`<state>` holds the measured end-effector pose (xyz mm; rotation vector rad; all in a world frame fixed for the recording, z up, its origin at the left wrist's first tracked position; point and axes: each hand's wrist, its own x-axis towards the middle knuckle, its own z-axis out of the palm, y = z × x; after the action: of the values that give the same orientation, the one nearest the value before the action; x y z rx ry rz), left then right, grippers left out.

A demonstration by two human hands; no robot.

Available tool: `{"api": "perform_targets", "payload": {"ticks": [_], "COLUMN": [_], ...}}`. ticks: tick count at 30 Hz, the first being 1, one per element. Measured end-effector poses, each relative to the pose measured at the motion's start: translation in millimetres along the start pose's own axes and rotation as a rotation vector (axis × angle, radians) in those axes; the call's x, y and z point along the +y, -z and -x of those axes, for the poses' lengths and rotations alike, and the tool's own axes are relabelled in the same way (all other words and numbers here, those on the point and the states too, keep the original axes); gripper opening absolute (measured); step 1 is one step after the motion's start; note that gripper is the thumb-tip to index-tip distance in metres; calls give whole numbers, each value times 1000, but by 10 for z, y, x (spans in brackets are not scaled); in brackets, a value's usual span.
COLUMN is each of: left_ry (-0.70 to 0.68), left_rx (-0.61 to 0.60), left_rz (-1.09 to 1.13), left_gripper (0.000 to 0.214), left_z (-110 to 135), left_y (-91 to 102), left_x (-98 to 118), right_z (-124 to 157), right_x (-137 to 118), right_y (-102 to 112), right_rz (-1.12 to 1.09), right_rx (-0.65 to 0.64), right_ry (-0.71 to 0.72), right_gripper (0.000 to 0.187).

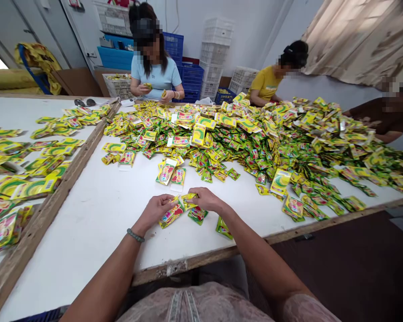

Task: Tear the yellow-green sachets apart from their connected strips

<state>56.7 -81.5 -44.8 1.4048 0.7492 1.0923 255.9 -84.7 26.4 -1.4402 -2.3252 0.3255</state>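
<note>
Low over the white table, my left hand (157,208) pinches a yellow-green printed carton (172,214) near its upper end. My right hand (204,198) grips a small yellow sachet (189,201) at the end of that carton; whether the sachet is partly inside cannot be made out. A green sachet (198,215) lies on the table just under my right hand. Another green sachet (223,228) rests beside my right forearm. Beyond my hands lie two cartons with white flaps, one a red-and-yellow carton (166,171) and the other a neighbouring carton (178,178).
A large heap of sachets and cartons (235,138) spreads across the table's far side and right. A wooden strip (70,179) divides off the left tabletop, where many cartons (36,188) lie. Co-workers sit opposite and at right. Stacked crates (215,58) stand behind.
</note>
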Motion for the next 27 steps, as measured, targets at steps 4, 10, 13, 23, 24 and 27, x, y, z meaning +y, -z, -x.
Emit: {"api": "perform_targets", "payload": {"ticks": [4,10,13,23,24,27], "left_ry": [-7,-9,-7,19,14,5], "left_rx": [6,-81,-28,123,133,131], "left_rz": [21,-24,8,85,58,-19], "left_gripper": [45,45,41,43,42,44], "left_z": [-5,0,0,-66,-68,-48], "left_y": [-31,-59,-46,47,51,42], "left_x": [-8,-35,-36,-89,-102,-102], "right_z": [-4,-1,83,598,591,492], "right_x": [-55,-92,-62,235,217,123], "right_y": [36,-76,-87,-448,-447,-328], "right_rz": [122,188,138,161,69,-253], "right_rx": [-9,-35,36,298,313,326], "right_ry": [13,104,134,-234,-244,-192], "right_gripper": [15,26,43,23,19,19]}}
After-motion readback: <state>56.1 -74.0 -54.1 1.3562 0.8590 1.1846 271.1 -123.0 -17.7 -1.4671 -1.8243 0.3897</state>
